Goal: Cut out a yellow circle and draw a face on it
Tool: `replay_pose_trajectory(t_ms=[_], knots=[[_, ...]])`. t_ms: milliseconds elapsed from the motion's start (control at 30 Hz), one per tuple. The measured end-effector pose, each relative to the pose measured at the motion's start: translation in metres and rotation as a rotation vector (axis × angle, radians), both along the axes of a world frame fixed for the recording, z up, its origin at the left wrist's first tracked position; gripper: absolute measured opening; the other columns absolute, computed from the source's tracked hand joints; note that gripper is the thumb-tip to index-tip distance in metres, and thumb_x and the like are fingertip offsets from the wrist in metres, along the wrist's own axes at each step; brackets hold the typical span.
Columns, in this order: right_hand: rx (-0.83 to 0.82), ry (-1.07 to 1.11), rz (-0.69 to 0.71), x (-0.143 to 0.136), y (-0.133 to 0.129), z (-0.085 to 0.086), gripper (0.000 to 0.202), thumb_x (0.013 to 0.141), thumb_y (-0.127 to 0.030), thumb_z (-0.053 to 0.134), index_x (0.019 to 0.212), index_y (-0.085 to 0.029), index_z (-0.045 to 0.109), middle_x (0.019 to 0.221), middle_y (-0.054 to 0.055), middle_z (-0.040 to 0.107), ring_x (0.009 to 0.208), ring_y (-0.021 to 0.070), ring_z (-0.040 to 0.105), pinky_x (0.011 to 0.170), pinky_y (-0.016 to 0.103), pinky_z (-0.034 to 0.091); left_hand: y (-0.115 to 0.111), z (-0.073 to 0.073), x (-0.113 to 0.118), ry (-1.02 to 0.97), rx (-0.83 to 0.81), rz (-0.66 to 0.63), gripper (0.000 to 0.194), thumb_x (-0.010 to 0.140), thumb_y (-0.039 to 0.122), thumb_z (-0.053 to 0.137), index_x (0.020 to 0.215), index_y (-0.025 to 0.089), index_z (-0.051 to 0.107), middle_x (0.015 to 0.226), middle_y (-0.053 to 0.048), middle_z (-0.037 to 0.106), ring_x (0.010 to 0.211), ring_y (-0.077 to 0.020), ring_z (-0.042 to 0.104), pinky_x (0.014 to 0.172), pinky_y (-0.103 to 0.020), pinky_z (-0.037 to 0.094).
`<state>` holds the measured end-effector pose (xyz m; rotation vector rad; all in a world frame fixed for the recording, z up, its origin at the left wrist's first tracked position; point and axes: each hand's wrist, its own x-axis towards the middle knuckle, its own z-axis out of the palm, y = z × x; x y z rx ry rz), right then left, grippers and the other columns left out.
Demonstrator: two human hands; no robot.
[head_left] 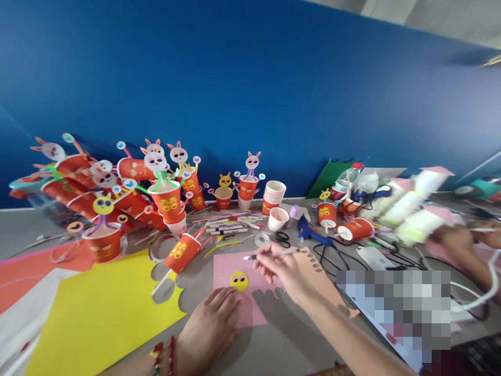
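Observation:
A yellow paper disc [239,281] with two dark-and-pink eyes lies on a sheet of pink paper [256,308]. My left hand [211,326] rests palm down on the paper, fingers stretched out, fingertips at the disc's lower edge. Above the pink sheet, my right hand [274,263] is closed on a slim pen-like tool [250,257], held nearly level with its pale tip pointing left. The tool's exact kind is too blurred to tell. Close behind the right hand lie a roll of clear tape [261,239] and black-handled scissors [282,239].
Yellow card [105,308] with cut-out edges spreads at left. Red paper cups with animal faces [164,201] crowd the back left; markers [227,231] lie mid-table. A blue glue gun [313,234] and cables sit right, beside orange card [317,279]. Another person's hand [457,245] is at far right.

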<state>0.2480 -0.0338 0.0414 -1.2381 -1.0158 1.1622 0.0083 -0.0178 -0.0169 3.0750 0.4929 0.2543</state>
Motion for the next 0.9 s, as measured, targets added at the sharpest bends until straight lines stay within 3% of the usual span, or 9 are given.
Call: replay_pose_trajectory(t_ms=[100, 200, 433, 900], knots=[[-0.007, -0.203, 0.058, -0.02, -0.014, -0.029, 0.016, 0.082, -0.034, 0.068, 0.082, -0.02, 0.06, 0.068, 0.0, 0.068, 0.052, 0.0123, 0.056, 0.047, 0.022, 0.043, -0.001, 0.004, 0.001, 0.017, -0.006, 0.004, 0.044, 0.1, 0.041, 0.053, 0.133, 0.012, 0.058, 0.14, -0.012, 0.059, 0.129, -0.0283, 0.053, 0.109, -0.042, 0.044], [0.071, -0.347, 0.002, -0.028, -0.014, -0.041, 0.007, 0.081, -0.022, 0.061, 0.075, -0.021, 0.058, 0.062, -0.003, 0.059, 0.056, 0.013, 0.054, 0.053, 0.023, 0.042, 0.0, 0.008, 0.001, 0.02, -0.013, 0.007, 0.046, 0.1, 0.043, 0.054, 0.133, 0.011, 0.057, 0.141, -0.012, 0.059, 0.129, -0.0285, 0.053, 0.109, -0.041, 0.045], [0.144, -0.434, -0.027, -0.03, -0.009, -0.056, 0.017, 0.084, -0.018, 0.051, 0.067, -0.022, 0.049, 0.057, -0.006, 0.046, 0.05, 0.0107, 0.039, 0.049, 0.023, 0.031, 0.002, 0.006, 0.001, 0.01, -0.019, -0.001, 0.047, 0.102, 0.043, 0.05, 0.135, 0.01, 0.055, 0.14, -0.011, 0.059, 0.13, -0.0287, 0.052, 0.109, -0.041, 0.043], [0.126, -0.531, 0.068, -0.024, -0.01, -0.065, 0.018, 0.091, -0.02, 0.051, 0.073, -0.021, 0.051, 0.059, -0.006, 0.045, 0.049, 0.0104, 0.038, 0.047, 0.023, 0.027, 0.004, 0.007, 0.003, -0.024, -0.018, 0.007, 0.044, 0.102, 0.041, 0.049, 0.132, 0.01, 0.058, 0.136, -0.01, 0.062, 0.126, -0.0277, 0.055, 0.106, -0.04, 0.044]])
